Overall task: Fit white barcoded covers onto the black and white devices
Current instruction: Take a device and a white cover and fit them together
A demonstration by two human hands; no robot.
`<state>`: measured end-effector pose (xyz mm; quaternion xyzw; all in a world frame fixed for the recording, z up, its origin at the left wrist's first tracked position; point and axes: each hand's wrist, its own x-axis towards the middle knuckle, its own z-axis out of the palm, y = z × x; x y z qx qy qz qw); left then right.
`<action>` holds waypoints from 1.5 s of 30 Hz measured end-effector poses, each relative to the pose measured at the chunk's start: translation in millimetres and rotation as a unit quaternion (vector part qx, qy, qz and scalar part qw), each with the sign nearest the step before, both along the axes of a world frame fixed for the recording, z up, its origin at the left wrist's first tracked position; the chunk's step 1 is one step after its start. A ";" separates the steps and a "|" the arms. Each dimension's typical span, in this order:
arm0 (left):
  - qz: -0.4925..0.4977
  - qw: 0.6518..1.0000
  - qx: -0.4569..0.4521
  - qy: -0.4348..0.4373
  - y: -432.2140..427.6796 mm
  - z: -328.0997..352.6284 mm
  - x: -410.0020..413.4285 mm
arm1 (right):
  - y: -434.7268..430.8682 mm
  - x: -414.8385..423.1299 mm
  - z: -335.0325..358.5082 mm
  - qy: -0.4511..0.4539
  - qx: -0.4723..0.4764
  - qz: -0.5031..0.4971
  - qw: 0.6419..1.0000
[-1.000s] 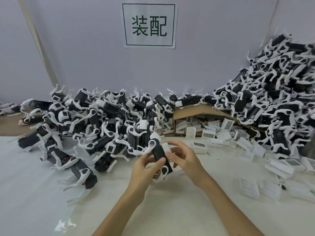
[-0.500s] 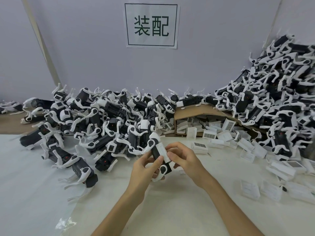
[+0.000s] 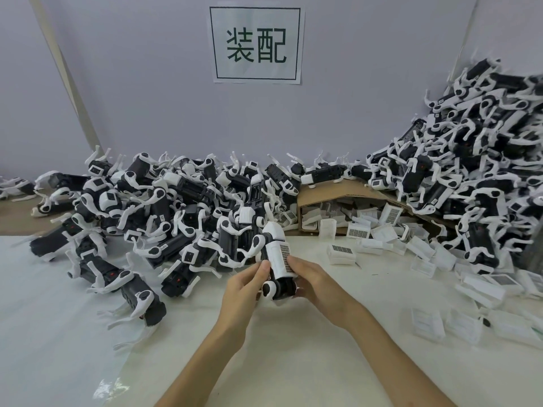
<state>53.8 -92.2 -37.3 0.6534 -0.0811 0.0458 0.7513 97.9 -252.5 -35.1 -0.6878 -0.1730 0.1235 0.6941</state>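
Observation:
I hold one black and white device (image 3: 282, 286) upright over the white table, just in front of the left pile. A white barcoded cover (image 3: 279, 259) lies flat along its upper body, barcode facing right. My left hand (image 3: 244, 289) grips the device's left side, thumb on the cover's edge. From the right, my right hand (image 3: 313, 282) clasps the device, fingertips pressing the barcode. Loose white barcoded covers (image 3: 340, 254) lie to the right.
A big heap of devices (image 3: 164, 218) fills the left and middle back. A taller heap (image 3: 476, 160) rises at the right. A torn cardboard box (image 3: 335, 195) spills covers between them. More covers (image 3: 458, 321) lie scattered at the right front. A paper sign (image 3: 256, 44) hangs on the wall.
The white cover has gone from my right fingers onto the device's back and now lies flat along it. Both hands turned the device slightly, showing the barcode.

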 end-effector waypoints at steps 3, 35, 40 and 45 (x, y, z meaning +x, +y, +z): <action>-0.007 1.000 -0.005 -0.024 1.8 -1.5 0.7 | 1.1 -2.5 2.9 0.007 0.039 0.028 0.999; -0.026 0.994 0.064 -0.086 -8.1 -11.9 6.0 | 6.0 -6.3 4.7 -0.113 0.008 -0.088 0.990; 0.014 0.993 0.089 -0.079 -7.1 -11.9 5.9 | 1.4 -2.4 2.6 -0.116 -0.025 -0.116 0.986; 0.011 0.996 0.084 -0.033 -5.6 -2.8 1.4 | -16.4 5.2 9.3 -0.104 0.000 -0.177 0.979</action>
